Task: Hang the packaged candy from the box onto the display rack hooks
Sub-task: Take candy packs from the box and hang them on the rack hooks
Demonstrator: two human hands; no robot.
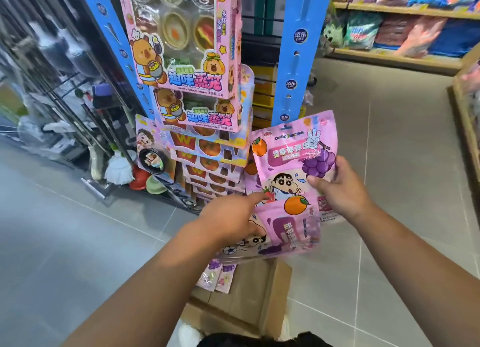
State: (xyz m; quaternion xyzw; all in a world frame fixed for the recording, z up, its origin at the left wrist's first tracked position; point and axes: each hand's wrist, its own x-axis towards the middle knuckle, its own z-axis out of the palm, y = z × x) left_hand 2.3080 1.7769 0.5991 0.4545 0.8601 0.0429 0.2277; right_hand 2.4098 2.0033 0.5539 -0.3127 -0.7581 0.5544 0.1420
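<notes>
At far left, mops [118,169] and cleaning tools lean against a dark rack, blurred. Next to them stands the display rack [298,53] with blue uprights, hung with pink capybara candy boxes [181,43] above rows of orange-and-purple packs [210,149]. The left hand [231,217] reaches forward, forefinger extended and touching a purple candy bag [288,232] that lies tilted over the open cardboard box [249,294] on the grey tiled floor [65,230]; whether its other fingers grip that bag cannot be told. More small packets [218,276] show inside the box. The right hand [342,188] is closed on the edge of an upright purple candy bag [291,149], held just beside the rack. Farther right, wooden shelves [405,9] carry blurred goods.
</notes>
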